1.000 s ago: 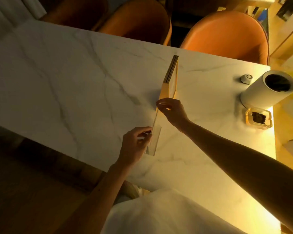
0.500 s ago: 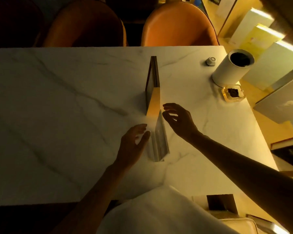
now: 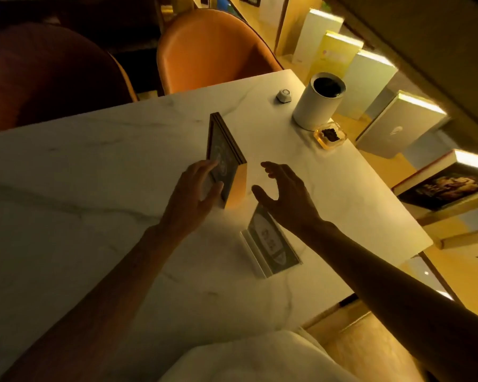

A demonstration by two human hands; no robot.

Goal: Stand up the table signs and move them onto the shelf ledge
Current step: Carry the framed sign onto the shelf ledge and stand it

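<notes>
now, head view: both signs stand on the counter [image 3: 94, 166], the dark sign [image 3: 226, 153] near centre, the clear sign [image 3: 271, 244] at its 5 o'clock. left hand [image 3: 193, 194] is spread, fingertips against the dark sign's face; right hand [image 3: 284, 194] is open, holding nothing. standing looks done; next comes grasping a sign and carrying it toward the shelf [image 3: 453, 213] at 3 o'clock.

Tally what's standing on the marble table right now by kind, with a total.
Table signs: 2, a dark framed sign and a clear acrylic sign
White cylinder container: 1
Small white round device: 1
Amber glass dish: 1
Total: 5
</notes>
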